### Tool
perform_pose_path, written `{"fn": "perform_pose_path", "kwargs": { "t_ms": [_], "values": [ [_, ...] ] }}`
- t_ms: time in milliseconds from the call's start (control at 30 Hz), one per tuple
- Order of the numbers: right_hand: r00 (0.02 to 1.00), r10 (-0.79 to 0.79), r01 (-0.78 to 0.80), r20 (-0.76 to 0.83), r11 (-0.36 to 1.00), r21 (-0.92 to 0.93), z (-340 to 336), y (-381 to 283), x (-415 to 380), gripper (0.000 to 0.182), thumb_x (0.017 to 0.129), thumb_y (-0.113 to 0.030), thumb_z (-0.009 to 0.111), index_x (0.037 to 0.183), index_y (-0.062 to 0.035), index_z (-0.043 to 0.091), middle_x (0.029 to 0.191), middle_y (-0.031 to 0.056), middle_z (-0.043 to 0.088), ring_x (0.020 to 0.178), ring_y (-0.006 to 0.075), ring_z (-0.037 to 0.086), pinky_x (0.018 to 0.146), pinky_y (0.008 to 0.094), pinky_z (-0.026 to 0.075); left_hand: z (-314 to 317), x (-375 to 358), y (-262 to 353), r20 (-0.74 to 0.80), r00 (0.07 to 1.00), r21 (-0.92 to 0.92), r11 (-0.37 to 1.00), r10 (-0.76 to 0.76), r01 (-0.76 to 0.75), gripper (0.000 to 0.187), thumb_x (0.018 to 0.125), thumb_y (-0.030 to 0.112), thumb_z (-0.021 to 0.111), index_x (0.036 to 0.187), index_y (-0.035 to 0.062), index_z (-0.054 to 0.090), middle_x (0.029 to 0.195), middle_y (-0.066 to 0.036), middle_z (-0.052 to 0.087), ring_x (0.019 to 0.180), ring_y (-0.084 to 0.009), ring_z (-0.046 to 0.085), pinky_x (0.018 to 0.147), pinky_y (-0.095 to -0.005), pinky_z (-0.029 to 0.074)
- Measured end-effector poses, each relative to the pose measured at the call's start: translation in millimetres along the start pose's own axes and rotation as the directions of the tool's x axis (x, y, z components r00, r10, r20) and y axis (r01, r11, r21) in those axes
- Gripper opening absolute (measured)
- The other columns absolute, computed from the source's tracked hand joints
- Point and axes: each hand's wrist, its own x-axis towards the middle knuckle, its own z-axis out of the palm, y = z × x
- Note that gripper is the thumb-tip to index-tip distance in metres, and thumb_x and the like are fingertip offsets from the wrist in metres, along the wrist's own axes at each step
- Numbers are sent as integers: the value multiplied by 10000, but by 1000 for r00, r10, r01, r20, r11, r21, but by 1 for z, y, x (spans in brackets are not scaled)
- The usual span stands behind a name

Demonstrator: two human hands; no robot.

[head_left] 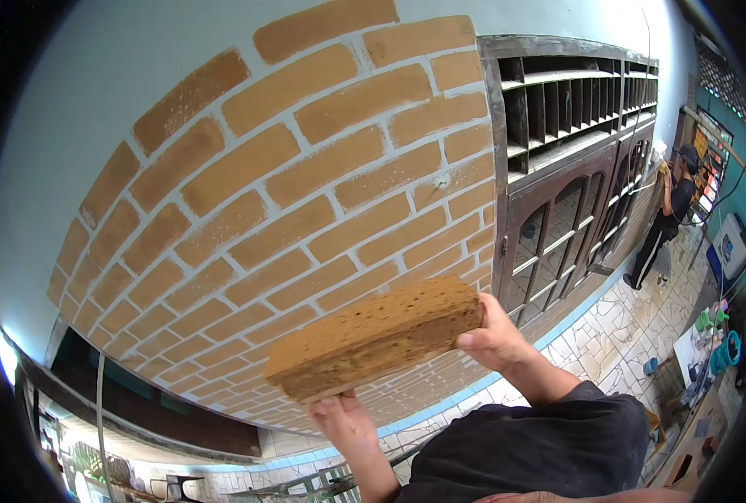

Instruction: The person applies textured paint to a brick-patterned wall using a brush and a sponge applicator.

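Note:
A long block (377,339), brown and pitted like a sponge, is held up in front of the wall. My left hand (345,426) grips its lower left end from below, with the thumb on the near side. At the other end, my right hand (494,335) is closed round the block's right edge. Behind it, the pale wall (62,159) carries rows of tan and brown brick shapes (264,159) with light gaps between them. Whether the block touches the wall cannot be made out.
Right of the bricks is a dark wooden window frame (500,159) with slats above. Farther right, a person (681,197) in dark clothes stands at the wall. Teal buckets (725,352) and a grey case (732,245) are on the right. Green ladder-like rungs (310,486) show below.

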Motion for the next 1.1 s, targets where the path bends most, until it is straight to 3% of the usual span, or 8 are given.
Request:
{"fn": "perform_pose_path", "kwargs": {
  "t_ms": [133, 200, 433, 667, 833, 933, 967, 1100],
  "values": [
    [993, -40, 45, -107, 998, 43, -20, -14, -19, 621, 756, -7, 832, 1311, 84, 567, 1294, 134, 667, 1191, 195, 651, 1043, 347, 526, 33, 7, -5, 157, 979, -47, 990, -127, 135, 441, 1033, 290, 654, 1364, 20, 545, 1330, -109, 625, 1215, -230, 613, 1061, -367, 518],
    [984, -113, 116, -138, 993, 12, -27, -20, -25, 640, 756, 11, 817, 1334, 85, 554, 1301, 136, 665, 1202, 219, 651, 1058, 371, 521, 54, 10, -6, 180, 949, -134, 949, -259, 285, 443, 958, 215, 760, 1294, 4, 562, 1268, -98, 659, 1153, -229, 663, 1022, -380, 552],
    [948, -201, 175, -245, 976, -127, -41, -33, -43, 686, 727, -74, 842, 1334, 83, 564, 1288, 132, 670, 1160, 208, 664, 1037, 364, 524, 61, 15, -34, 301, 862, -210, 854, -408, 477, 309, 967, 143, 744, 1214, 3, 623, 1203, -93, 692, 1121, -223, 683, 1034, -374, 564],
    [940, -195, 169, -279, 979, -115, -59, -41, -48, 656, 746, -127, 843, 1302, 67, 556, 1253, 128, 676, 1125, 215, 681, 970, 382, 568, 75, 15, -46, 296, 834, -159, 837, -465, 523, 301, 928, 101, 780, 1185, 13, 651, 1184, -91, 710, 1096, -217, 694, 1060, -400, 544],
    [926, -242, 220, -289, 970, -106, -69, -40, -42, 588, 804, -143, 790, 1301, 56, 547, 1184, 92, 673, 955, 124, 662, 736, 256, 547, 87, 19, -49, 343, 817, -113, 843, -463, 525, 203, 963, 115, 740, 1126, 41, 645, 1151, -65, 694, 1084, -208, 686, 1020, -395, 576],
    [944, -232, 218, -236, 972, -86, -79, -42, -37, 571, 820, -150, 780, 1297, 60, 548, 1194, 99, 672, 963, 116, 658, 738, 250, 545, 95, 25, -53, 317, 825, -131, 840, -468, 527, 234, 945, 78, 749, 1157, 22, 668, 1145, -62, 711, 1091, -185, 675, 1048, -414, 546],
    [951, -242, 230, -193, 970, -81, -79, -43, -35, 574, 834, -167, 779, 1300, 74, 546, 1200, 105, 673, 1006, 126, 665, 793, 257, 569, 97, 27, -54, 308, 821, -124, 836, -480, 535, 234, 945, 78, 749, 1157, 22, 668, 1145, -62, 711, 1091, -185, 675, 1048, -414, 546],
    [946, -254, 233, -201, 965, -119, -73, -48, -27, 561, 869, -196, 790, 1293, 87, 555, 1185, 116, 681, 1073, 160, 680, 886, 260, 582, 112, 40, -57, 337, 815, -82, 847, -472, 525, 208, 990, 194, 712, 1124, 61, 626, 1115, -43, 672, 1053, -168, 664, 1049, -385, 552]
  ]
}}
